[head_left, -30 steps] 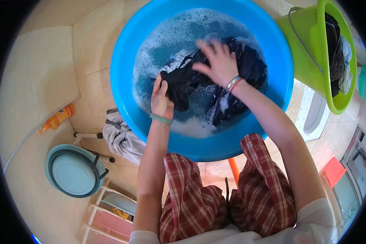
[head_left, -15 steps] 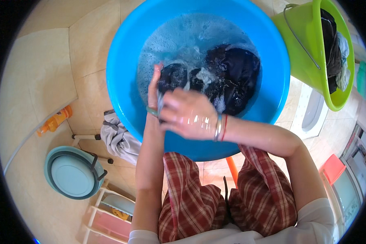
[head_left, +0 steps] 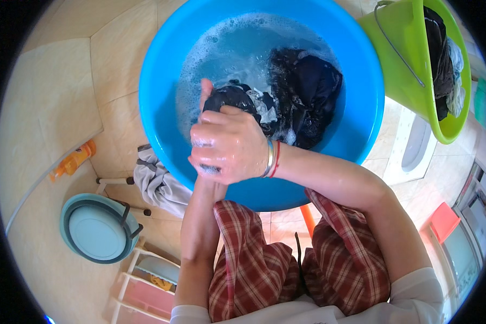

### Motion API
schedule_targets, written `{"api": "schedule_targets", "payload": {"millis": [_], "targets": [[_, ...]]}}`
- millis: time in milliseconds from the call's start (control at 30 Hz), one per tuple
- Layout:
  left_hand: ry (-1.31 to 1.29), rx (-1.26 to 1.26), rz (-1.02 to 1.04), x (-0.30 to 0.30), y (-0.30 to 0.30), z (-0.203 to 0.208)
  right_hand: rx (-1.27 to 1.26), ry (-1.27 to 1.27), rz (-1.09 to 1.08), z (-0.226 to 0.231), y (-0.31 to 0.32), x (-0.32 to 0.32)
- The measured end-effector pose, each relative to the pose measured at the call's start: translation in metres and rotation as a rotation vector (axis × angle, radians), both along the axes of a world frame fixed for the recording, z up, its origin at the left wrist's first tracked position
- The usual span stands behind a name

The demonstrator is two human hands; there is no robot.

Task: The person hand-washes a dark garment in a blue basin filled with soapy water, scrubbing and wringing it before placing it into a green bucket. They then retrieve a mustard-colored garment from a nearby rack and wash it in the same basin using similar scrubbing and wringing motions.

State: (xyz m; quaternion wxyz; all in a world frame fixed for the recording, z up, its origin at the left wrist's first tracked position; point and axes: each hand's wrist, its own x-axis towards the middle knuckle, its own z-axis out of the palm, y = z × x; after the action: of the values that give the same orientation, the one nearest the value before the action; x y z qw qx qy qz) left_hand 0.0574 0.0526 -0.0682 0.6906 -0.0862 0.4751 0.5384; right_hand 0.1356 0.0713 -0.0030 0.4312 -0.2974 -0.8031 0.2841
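Note:
A large blue basin (head_left: 162, 135) holds sudsy water and a dark wet garment (head_left: 313, 81). Part of this garment is bunched up at my hands, with a whitish patch (head_left: 264, 108) beside the bunch. My right hand (head_left: 232, 143), with bangle and red cord at its wrist, lies across my left forearm with curled fingers closed on the cloth; a dark bit shows between them. My left hand (head_left: 206, 90) is mostly covered by the right one and the garment. Only a digit of it sticks up along the bunch, which it appears to grip.
A lime-green bucket (head_left: 397, 70) with clothes leans at the right, near a white floor fixture (head_left: 416, 143). To the left are a grey garment (head_left: 159, 181), an orange bottle (head_left: 73, 161), a pale-blue folding basin (head_left: 97, 229) and a white rack (head_left: 121, 289).
My right hand, blurred before, has shifted slightly left and shows its curled fingers clearly. The dark bunch stands higher out of the water, and the foam around it has thinned.

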Motion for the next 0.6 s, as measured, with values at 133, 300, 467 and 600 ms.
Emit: {"api": "schedule_targets", "payload": {"millis": [133,300,467,600], "targets": [[-0.180,0.198,0.038,-0.003,-0.013,-0.018,-0.065,0.062,-0.042,-0.010,0.010,0.003],[-0.117,0.035,0.084,-0.003,-0.017,-0.007,-0.323,-0.181,-0.314,-0.056,0.042,0.025],[0.247,-0.080,-0.091,-0.009,-0.004,0.011,-0.477,-0.430,-0.485,-0.126,0.056,0.082],[0.363,-0.005,-0.104,-0.037,-0.010,-0.010,-0.528,-0.473,-0.644,-0.133,0.055,0.092]]}}
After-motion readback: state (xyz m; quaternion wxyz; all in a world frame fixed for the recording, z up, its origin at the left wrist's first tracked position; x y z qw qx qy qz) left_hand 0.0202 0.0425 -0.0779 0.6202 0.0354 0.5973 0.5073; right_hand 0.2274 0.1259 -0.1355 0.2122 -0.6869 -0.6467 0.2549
